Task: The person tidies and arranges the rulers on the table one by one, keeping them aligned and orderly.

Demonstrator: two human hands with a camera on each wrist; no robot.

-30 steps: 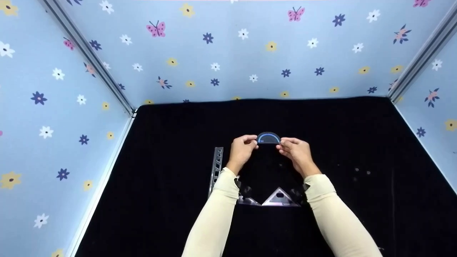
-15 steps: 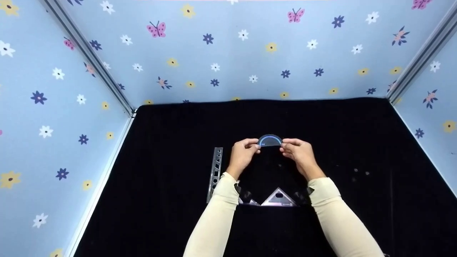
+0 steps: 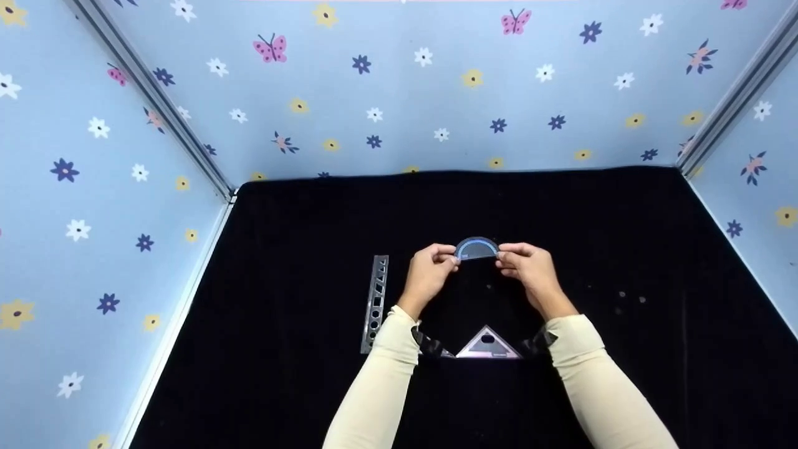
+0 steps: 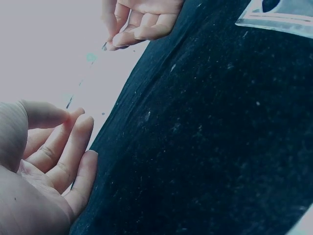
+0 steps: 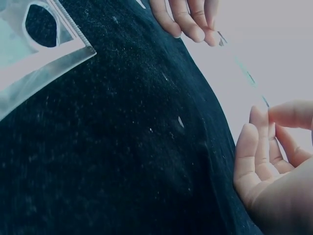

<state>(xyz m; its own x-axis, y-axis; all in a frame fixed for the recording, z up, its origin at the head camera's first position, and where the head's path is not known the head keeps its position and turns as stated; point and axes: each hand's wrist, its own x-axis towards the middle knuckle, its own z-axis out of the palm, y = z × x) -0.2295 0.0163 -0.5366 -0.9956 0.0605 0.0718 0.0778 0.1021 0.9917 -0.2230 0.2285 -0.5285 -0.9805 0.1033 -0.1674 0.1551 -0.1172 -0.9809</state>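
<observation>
A clear protractor point(image 3: 477, 250) with a blue arc is held up between both hands in the head view, curved side away from me. My left hand point(image 3: 428, 274) pinches its left corner between thumb and fingers. The right corner is pinched by my right hand point(image 3: 532, 272). In both wrist views the protractor shows nearly edge-on, as a thin line above the dark cloth. Nearer to me lies a clear set square point(image 3: 487, 346) with an oval hole. Beside my left forearm is a clear stencil ruler point(image 3: 376, 305) with cut-out shapes.
Black cloth point(image 3: 299, 268) covers the work surface. Partly behind the left wrist strap lies another clear piece point(image 3: 446, 354), mostly hidden. Small pale specks point(image 3: 642, 300) dot the cloth on the right. Flowered blue panels point(image 3: 405, 87) wall in the back and sides.
Both hands have shifted slightly right and toward me with the protractor between them. Its face shows a little more now. The ruler and set square stay put.
</observation>
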